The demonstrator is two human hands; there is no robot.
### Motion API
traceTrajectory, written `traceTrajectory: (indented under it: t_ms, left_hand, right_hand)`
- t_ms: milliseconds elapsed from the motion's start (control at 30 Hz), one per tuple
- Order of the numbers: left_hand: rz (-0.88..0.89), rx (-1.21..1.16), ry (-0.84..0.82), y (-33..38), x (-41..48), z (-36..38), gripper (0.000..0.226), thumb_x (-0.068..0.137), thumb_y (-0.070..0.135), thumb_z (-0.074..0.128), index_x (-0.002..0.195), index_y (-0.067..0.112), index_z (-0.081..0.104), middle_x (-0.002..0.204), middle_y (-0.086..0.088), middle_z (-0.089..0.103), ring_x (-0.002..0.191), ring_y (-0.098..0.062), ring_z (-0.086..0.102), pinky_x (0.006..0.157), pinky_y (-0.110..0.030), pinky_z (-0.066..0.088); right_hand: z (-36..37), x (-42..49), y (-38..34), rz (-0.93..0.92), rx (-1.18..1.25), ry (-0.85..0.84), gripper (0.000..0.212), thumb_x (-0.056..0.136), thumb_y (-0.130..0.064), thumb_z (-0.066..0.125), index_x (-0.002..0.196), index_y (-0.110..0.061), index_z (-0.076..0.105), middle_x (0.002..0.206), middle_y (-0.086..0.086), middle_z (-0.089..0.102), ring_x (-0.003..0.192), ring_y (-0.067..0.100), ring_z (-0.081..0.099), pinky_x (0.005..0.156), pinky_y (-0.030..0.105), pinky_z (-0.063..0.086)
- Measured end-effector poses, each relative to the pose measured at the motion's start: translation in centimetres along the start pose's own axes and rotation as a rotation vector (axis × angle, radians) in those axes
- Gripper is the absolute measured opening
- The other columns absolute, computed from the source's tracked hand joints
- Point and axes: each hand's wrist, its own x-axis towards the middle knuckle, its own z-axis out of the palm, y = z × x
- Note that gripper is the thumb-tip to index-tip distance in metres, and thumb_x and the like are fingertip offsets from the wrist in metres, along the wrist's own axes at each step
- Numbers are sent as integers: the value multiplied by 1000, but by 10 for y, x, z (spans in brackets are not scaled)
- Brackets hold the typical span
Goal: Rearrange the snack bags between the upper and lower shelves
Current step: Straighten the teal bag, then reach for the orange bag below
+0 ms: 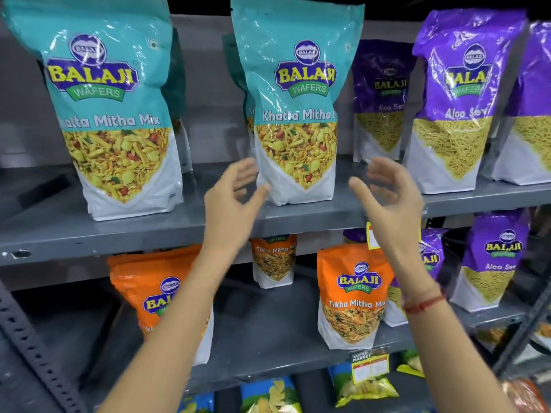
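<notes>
Hands are flanking the middle Khatta Mitha Mix bag (296, 114), standing upright on the upper shelf (119, 231): left hand (235, 195) and right hand (387, 195) are spreading empty fingers, likely for a two-sided grasp.

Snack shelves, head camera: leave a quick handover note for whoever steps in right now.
Left hand: open, empty, at the lower left edge of the middle teal bag.
Right hand: open, empty, just right of that bag.
Upper shelf: teal and purple bags, upright.
Lower shelf: orange bags, plus purple.
Done: cannot tell.
Left: probably grasp the teal bag; nothing is held yet.
</notes>
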Motion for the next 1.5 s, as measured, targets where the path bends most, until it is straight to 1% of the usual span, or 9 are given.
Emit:
traceTrajectory:
  t_ms: [100, 233, 367, 433, 500, 600, 700, 800, 1500]
  left_hand:
    - [132, -61, 80, 2, -62, 23, 12, 84, 12, 67, 95, 14, 67, 91, 3, 70, 82, -2, 64, 72, -9, 47]
    - [-125, -32, -271, -59, -107, 79, 23, 81, 14, 70, 103, 16, 64, 102, 0, 70, 83, -3, 63, 66, -15, 50]
    - [-398, 127, -555, -126, -128, 130, 79, 76, 29, 75, 140, 16, 31, 147, -9, 40, 123, -19, 49, 99, -43, 47]
    - [-544, 153, -689, -144, -134, 149, 101, 73, 32, 78, 147, 13, 11, 157, -10, 18, 142, -27, 25, 113, -45, 29]
    - [-690, 157, -790, -158, -140, 163, 107, 73, 32, 78, 148, 11, 5, 159, -10, 12, 145, -29, 15, 114, -44, 23]
    - [-759, 118, -877, -169, -150, 174, 95, 72, 30, 78, 146, 13, 19, 153, -11, 30, 139, -28, 32, 112, -46, 33]
    - [-765, 26, -785, -166, -156, 177, 75, 75, 23, 76, 138, 15, 35, 142, -11, 48, 129, -27, 46, 107, -45, 40]
    - [-748, 15, -662, -170, -155, 168, 65, 77, 19, 74, 133, 12, 41, 135, -13, 54, 123, -28, 52, 104, -45, 44]
    - [-755, 8, -422, -207, -161, 75, 56, 76, 14, 76, 123, 3, 48, 124, -16, 63, 110, -29, 62, 91, -33, 48]
  right_hand:
    - [-18, -57, 29, -45, -17, 179, 21, 82, -26, 66, 99, -16, 59, 92, 1, 61, 88, 18, 61, 74, 30, 50]
    - [-31, -115, 103, 318, -67, 197, 43, 72, -42, 66, 103, -16, 54, 100, 8, 58, 94, 23, 59, 77, 36, 50]
    - [-49, -138, 172, 700, -111, -115, 91, 64, -26, 85, 139, -13, 35, 137, 6, 47, 121, 22, 50, 92, 19, 46]
    - [-55, -142, 197, 826, -108, -258, 111, 48, -45, 89, 140, -22, 32, 137, 6, 52, 122, 23, 53, 100, 38, 47]
    - [-58, -143, 214, 915, -93, -406, 112, 39, -51, 89, 133, -23, 36, 129, 5, 58, 119, 26, 56, 100, 47, 46]
    - [-55, -137, 215, 942, -146, -526, 82, 50, -29, 91, 117, -26, 43, 115, 4, 62, 109, 27, 59, 98, 44, 46]
    - [-47, -137, 213, 891, -181, -450, 57, 57, -15, 88, 100, -28, 53, 103, 5, 65, 98, 27, 61, 90, 40, 49]
    - [-30, -144, 209, 880, -187, -402, 64, 55, -17, 90, 110, -13, 57, 100, 6, 66, 95, 26, 63, 79, 31, 49]
    - [60, -169, 194, 838, -118, -628, 72, 57, -34, 88, 117, -23, 50, 105, -4, 63, 99, 15, 60, 84, 24, 46]
